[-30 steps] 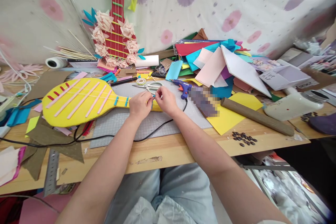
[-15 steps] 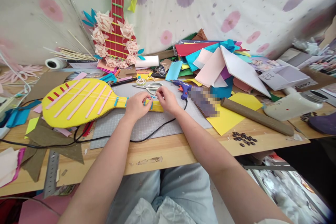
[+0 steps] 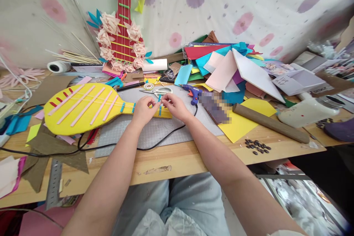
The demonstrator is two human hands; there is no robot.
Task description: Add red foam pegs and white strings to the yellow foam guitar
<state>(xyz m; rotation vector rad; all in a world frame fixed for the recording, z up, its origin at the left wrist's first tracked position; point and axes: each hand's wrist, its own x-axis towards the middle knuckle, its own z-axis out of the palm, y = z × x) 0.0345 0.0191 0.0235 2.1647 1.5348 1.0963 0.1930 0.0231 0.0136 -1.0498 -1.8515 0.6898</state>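
A yellow foam guitar (image 3: 83, 107) with pink strips and small blue bands lies flat on a grey cutting mat (image 3: 155, 129). Both my hands rest on its narrow neck. My left hand (image 3: 143, 110) has its fingers curled and pressed on the neck. My right hand (image 3: 174, 106) pinches a thin pale thread or string at the neck, just above a blue band (image 3: 159, 110). The fingertips of the two hands nearly touch. What exactly lies between the fingers is too small to name.
Scissors (image 3: 157, 90) and a blue glue gun (image 3: 193, 91) lie just behind my hands, its black cord (image 3: 163, 138) looping across the mat. A heap of coloured foam sheets (image 3: 229, 66) fills the right. A brown roll (image 3: 271, 123), dark seeds (image 3: 256, 146) and a red guitar (image 3: 123, 18) stand around.
My hands shifted slightly along the neck; a blue band now shows on the neck between them. The right hand's fingers rose a little while pinching the thread.
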